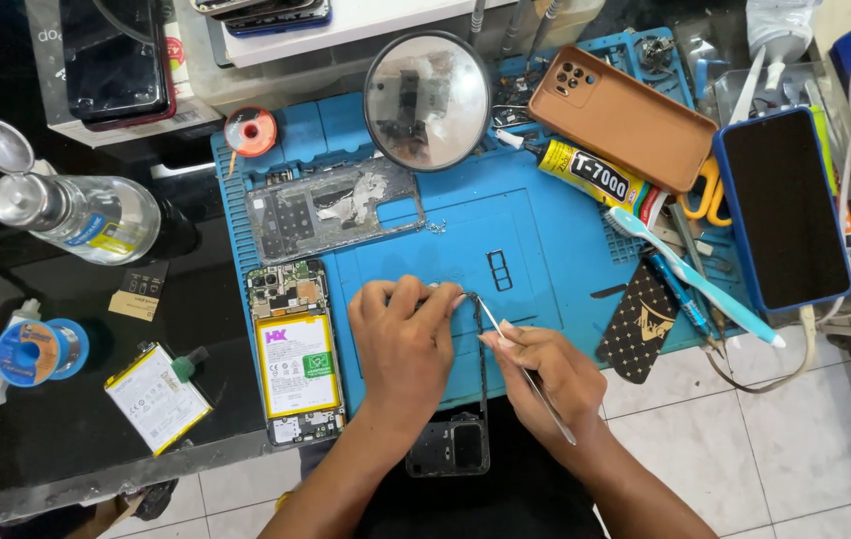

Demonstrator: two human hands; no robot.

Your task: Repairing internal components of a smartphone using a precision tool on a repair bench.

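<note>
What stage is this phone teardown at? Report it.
Done: the opened phone lies on the blue mat with battery and board exposed, its back panel set aside above. In hand: the left hand steadies a black phone frame while the right hand works tweezers along its edge. Left: nothing is reassembled yet.

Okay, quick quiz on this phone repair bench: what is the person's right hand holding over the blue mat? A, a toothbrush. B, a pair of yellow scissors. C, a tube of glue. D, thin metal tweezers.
D: the right hand grips thin metal tweezers, tip at the black phone frame that the left hand steadies, while the toothbrush, scissors and glue tube lie untouched on the blue mat.
</note>
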